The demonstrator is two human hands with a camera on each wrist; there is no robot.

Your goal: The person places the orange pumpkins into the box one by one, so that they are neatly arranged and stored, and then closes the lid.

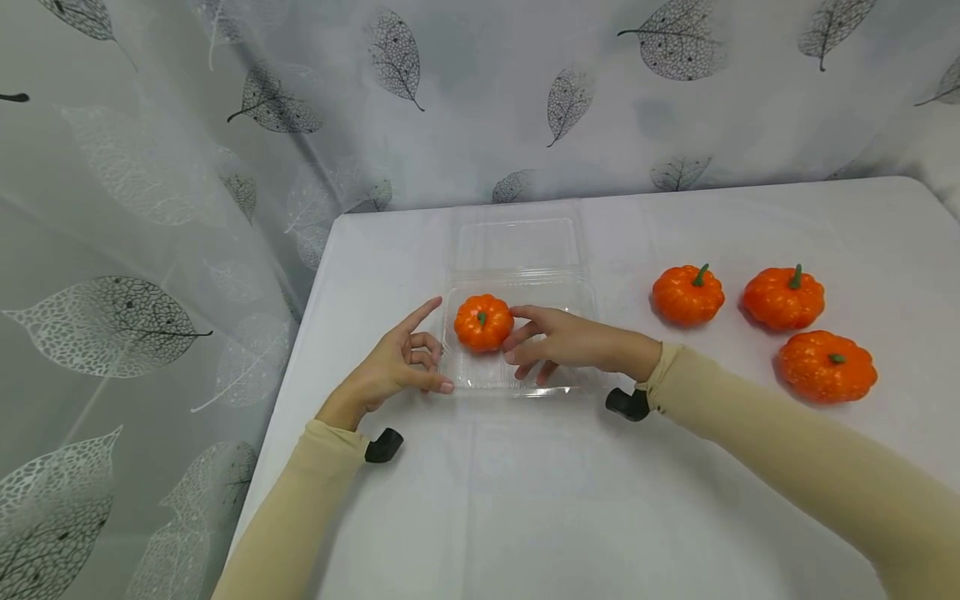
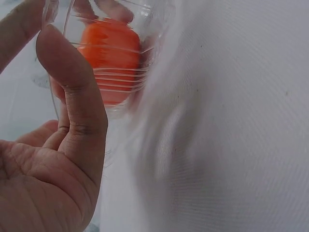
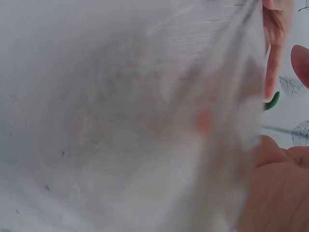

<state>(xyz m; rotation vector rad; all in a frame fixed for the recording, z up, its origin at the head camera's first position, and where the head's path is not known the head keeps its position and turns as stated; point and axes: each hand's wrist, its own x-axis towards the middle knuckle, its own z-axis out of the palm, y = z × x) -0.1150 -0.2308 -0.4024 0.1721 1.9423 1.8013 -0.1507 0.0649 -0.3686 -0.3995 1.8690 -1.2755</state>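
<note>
A small orange pumpkin [image 1: 483, 323] with a green stem sits in the left part of a clear plastic container [image 1: 517, 383], whose hinged lid [image 1: 517, 242] lies folded back. My left hand [image 1: 393, 367] holds the container's left edge, the thumb at the near corner and the index finger pointing away. In the left wrist view, the rim runs between thumb [image 2: 72, 72] and fingers. Over the container, my right hand [image 1: 558, 337] has spread, relaxed fingers, the index fingertip right at the pumpkin's right side. A blurred plastic wall [image 3: 207, 125] hides much of the right wrist view.
Three more orange pumpkins stand on the right of the white table [image 1: 585, 517]: one nearer the container [image 1: 687, 296], one farther right [image 1: 783, 298], and a speckled one [image 1: 827, 367] in front. A leaf-patterned curtain [image 1: 465, 92] hangs behind and to the left.
</note>
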